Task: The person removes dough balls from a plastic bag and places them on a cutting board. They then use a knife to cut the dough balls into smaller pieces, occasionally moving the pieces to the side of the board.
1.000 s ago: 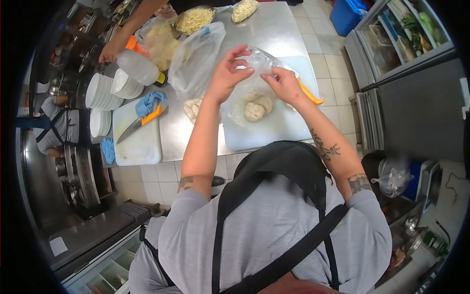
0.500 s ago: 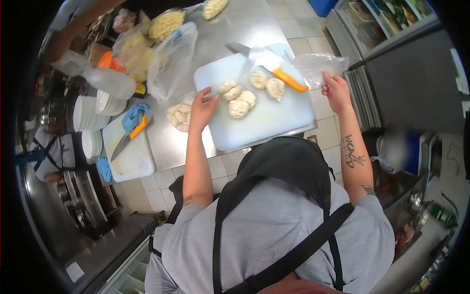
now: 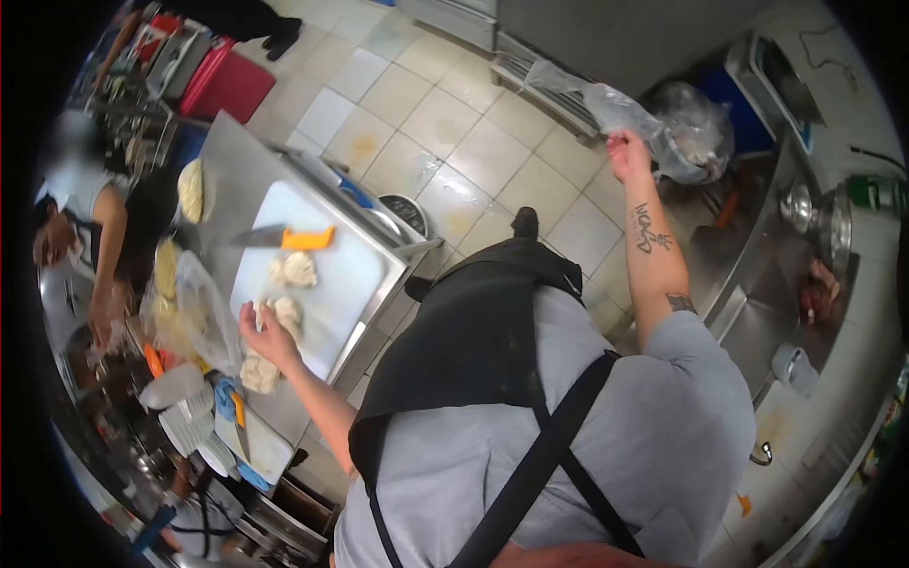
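My right hand, arm stretched out over the floor, is closed on the edge of a clear plastic bag. The bag trails up and left from my fingers, close to a bin lined with a clear bag. My left hand rests open at the near left side of the white cutting board, fingers apart. Pale lumps of dough lie on the board beside it. More dough sits just below my left hand. A knife with an orange handle lies across the board's far end.
A second board with another knife, stacked white bowls and a plastic bag are on the left. A person stands across the table. A steel sink counter runs along the right; tiled floor lies between.
My body and view have turned right, away from the table. My right hand has carried the plastic bag from beside the board toward the bin. My left hand stays by the dough.
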Demonstrator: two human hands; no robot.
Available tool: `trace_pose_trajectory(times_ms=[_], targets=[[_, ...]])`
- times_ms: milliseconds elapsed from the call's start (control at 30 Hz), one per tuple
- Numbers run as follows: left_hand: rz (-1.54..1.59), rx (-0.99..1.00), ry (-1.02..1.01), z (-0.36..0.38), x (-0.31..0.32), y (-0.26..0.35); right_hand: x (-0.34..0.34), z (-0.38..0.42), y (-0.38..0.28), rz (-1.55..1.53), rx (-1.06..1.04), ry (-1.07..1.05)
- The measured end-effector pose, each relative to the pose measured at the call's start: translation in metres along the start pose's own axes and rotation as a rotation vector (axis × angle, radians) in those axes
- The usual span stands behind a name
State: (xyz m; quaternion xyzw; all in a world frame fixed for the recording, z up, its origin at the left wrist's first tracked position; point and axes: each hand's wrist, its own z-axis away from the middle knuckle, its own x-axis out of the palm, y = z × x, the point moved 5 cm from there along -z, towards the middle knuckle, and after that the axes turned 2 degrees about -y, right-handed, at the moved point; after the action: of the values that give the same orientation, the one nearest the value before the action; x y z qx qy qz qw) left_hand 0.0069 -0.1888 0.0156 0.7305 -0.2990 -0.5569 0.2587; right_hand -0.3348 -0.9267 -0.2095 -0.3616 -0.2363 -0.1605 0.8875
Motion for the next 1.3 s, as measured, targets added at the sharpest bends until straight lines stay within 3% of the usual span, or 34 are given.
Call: trace_pose_trajectory(times_ms=[167, 200, 400, 467, 500, 600, 667, 700, 733, 767, 800, 833, 867, 1000, 1033, 1133, 1200, 1300], targets=[[-0.066, 0.079, -0.09, 0.026, 0.051, 0.081, -0.161, -0.102, -0.116, -0.186, -0.086, 0.223], [-0.102, 0.099, -0.118, 0.034, 0.056, 0.094, -0.166, -0.098, -0.137, -0.201, -0.2, 0.296], [-0.273, 0.177, -0.195, 0.033, 0.076, 0.146, -0.259, -0.183, -0.235, -0.385, -0.283, 0.383], [-0.294, 0.18, -0.201, 0.024, 0.077, 0.15, -0.212, -0.143, -0.27, -0.259, -0.358, 0.279], [-0.271, 0.189, -0.195, 0.022, 0.078, 0.156, -0.178, -0.117, -0.278, -0.26, -0.259, 0.316], [-0.293, 0.224, -0.212, 0.021, 0.087, 0.171, -0.187, -0.147, -0.273, -0.052, -0.012, 0.111], [-0.266, 0.241, -0.219, 0.024, 0.097, 0.174, -0.176, -0.141, -0.23, 0.09, -0.008, 0.201], [-0.258, 0.254, -0.222, 0.025, 0.1, 0.17, -0.181, -0.152, -0.194, 0.239, 0.074, 0.221], [-0.256, 0.26, -0.214, 0.028, 0.1, 0.164, -0.211, -0.185, -0.146, 0.32, 0.173, 0.069], [-0.244, 0.27, -0.249, 0.031, 0.105, 0.157, -0.196, -0.158, -0.095, 0.327, 0.154, 0.139], [-0.252, 0.267, -0.259, 0.03, 0.102, 0.154, -0.232, -0.189, -0.019, 0.323, 0.396, -0.015], [-0.237, 0.189, -0.266, 0.035, 0.104, 0.162, -0.224, -0.167, 0.044, 0.326, 0.476, -0.027], [-0.278, 0.169, -0.243, 0.04, 0.1, 0.164, -0.179, -0.111, 0.079, 0.582, 0.564, 0.024], [-0.285, 0.138, -0.136, 0.053, 0.067, 0.144, -0.019, 0.041, 0.19, 1.389, 0.665, -0.708], [-0.309, 0.131, -0.097, 0.062, 0.057, 0.148, 0.021, 0.076, 0.197, 1.453, 0.602, -0.881], [-0.363, 0.086, -0.029, 0.071, 0.027, 0.106, 0.125, 0.152, 0.215, 1.46, 0.157, -1.441], [-0.383, -0.074, -0.03, 0.071, 0.007, 0.067, 0.199, 0.215, 0.203, 1.414, 0.036, -1.507], [-0.295, -0.234, 0.004, 0.069, -0.014, -0.002, 0.267, 0.268, 0.238, 1.365, -0.141, -1.632]])
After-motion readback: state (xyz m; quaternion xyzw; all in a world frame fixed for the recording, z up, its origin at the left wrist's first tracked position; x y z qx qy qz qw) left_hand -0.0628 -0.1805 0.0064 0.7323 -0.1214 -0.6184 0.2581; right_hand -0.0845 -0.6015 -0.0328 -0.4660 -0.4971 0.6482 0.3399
